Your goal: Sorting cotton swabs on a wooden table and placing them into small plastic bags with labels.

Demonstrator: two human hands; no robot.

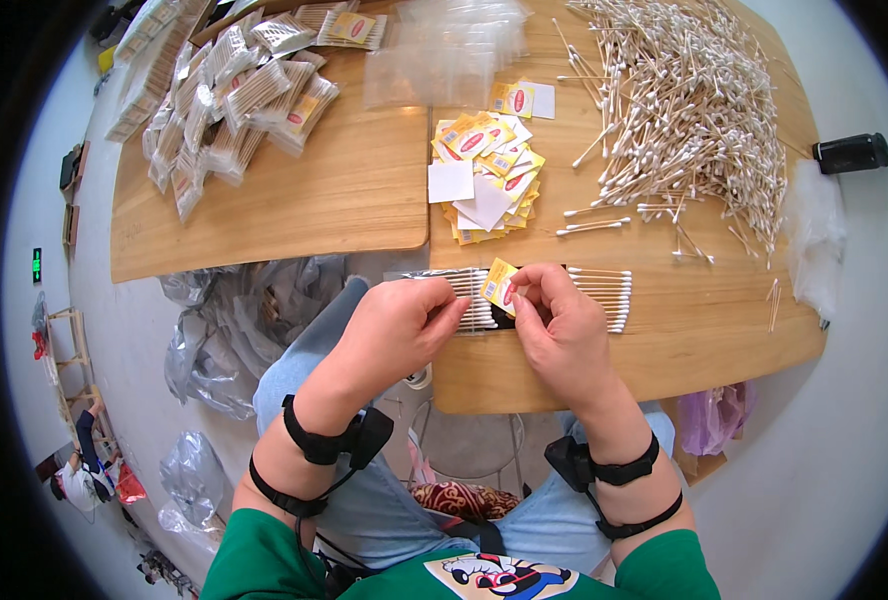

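My right hand [567, 325] pinches a small yellow-and-white card [499, 284] between thumb and fingers. The card lies over a dark piece, partly hidden, at the table's near edge. Left of the card, a row of cotton swabs [476, 295] lies side by side, with clear plastic film at its left end. My left hand [396, 318] is closed beside these swabs, its thumb and index finger together; what they grip, if anything, is hidden. Another neat row of cotton swabs [604, 297] sticks out to the right of my right hand.
A pile of yellow-and-white cards [484, 180] lies ahead. Loose cotton swabs [684, 120] heap up at the far right. Clear flat bags [449, 50] lie at the back, and filled swab packs [244, 95] at the far left. A black cylinder [851, 153] stands beyond the right edge.
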